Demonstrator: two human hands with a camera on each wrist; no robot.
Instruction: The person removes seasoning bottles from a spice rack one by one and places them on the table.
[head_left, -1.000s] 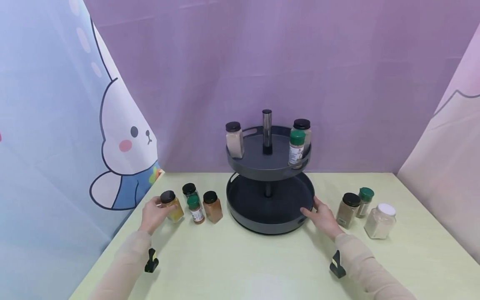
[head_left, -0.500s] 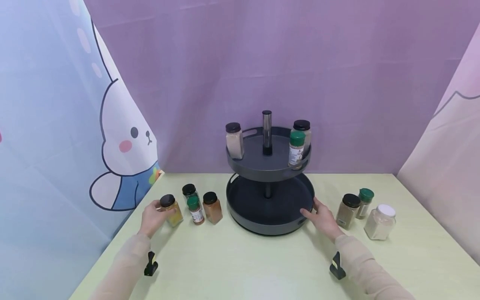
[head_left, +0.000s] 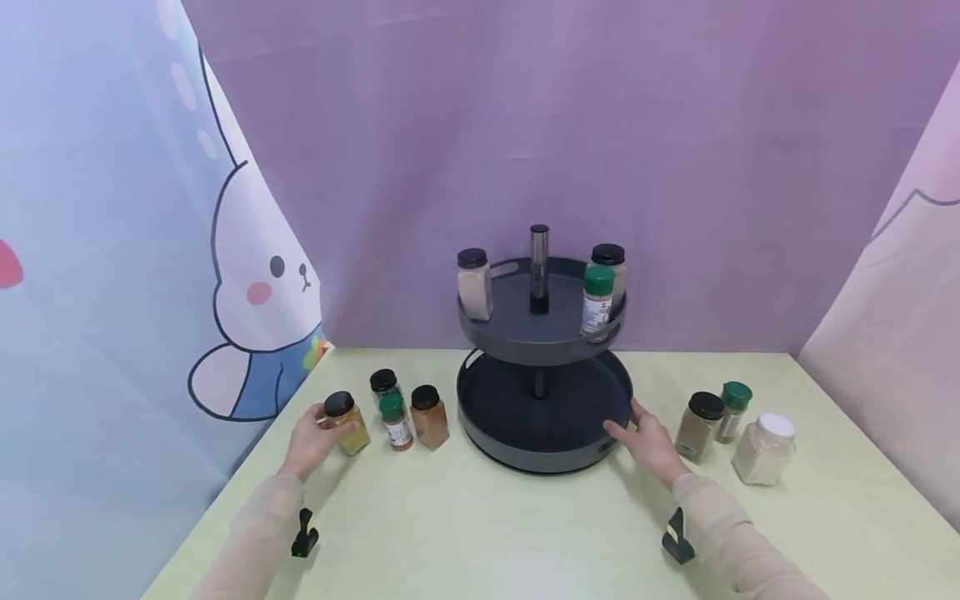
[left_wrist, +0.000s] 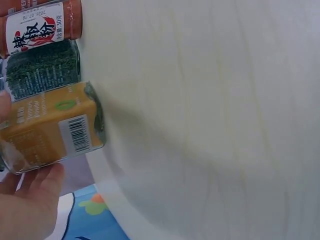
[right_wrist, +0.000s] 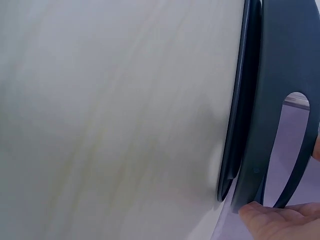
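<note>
My left hand [head_left: 307,442] holds a square jar of yellow powder [head_left: 352,429] with a black lid, thumb on one side and fingers on the other. In the left wrist view the label and barcode of this yellow jar [left_wrist: 55,130] show. It stands slightly tilted at the table; whether its base touches the top I cannot tell. My right hand [head_left: 647,440] grips the right rim of the lower tray [head_left: 547,457] of a dark two-tier turntable. The right wrist view shows fingers [right_wrist: 280,220] against that tray wall [right_wrist: 280,65], beside its handle slot, with the thumb barely in view.
Beside the yellow jar stand an orange-brown jar [head_left: 430,421], a green-lidded bottle [head_left: 397,432] and a black-lidded jar [head_left: 385,383]. Three containers, including a white-lidded jar [head_left: 763,454], stand right. The upper tray [head_left: 517,352] bears several jars around its central post [head_left: 539,267].
The yellow jar in my left hand has come down slightly since one second ago. My right hand stays on the tray rim. The head view has shifted a little.
</note>
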